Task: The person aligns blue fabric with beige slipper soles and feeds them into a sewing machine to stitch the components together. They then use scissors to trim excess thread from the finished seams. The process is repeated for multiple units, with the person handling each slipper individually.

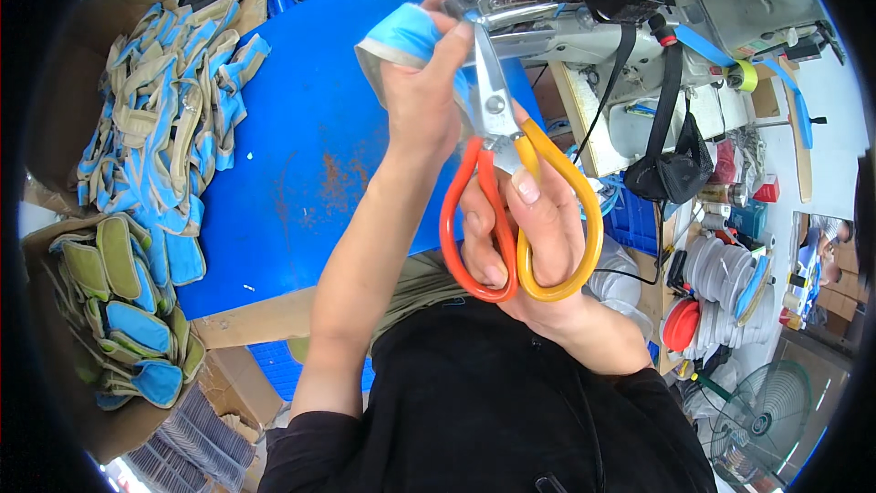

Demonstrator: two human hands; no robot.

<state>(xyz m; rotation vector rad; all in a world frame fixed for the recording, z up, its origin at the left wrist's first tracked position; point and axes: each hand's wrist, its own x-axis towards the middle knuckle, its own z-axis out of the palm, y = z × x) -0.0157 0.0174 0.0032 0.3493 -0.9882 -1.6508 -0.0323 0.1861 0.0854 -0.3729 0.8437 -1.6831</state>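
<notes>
Scissors (494, 105) are pointing away from the body near the edge of the blue tabletop (301, 100), close to the sewing machine (744, 9). The right hand (545, 228) is gripping the scissors, its digits occupying both the red and yellow handle loops. The left hand (422, 96) is pinching a blue-and-beige fabric piece (406, 32) beside the blades. Similar pieces (164, 128) are lying heaped leftward.
</notes>
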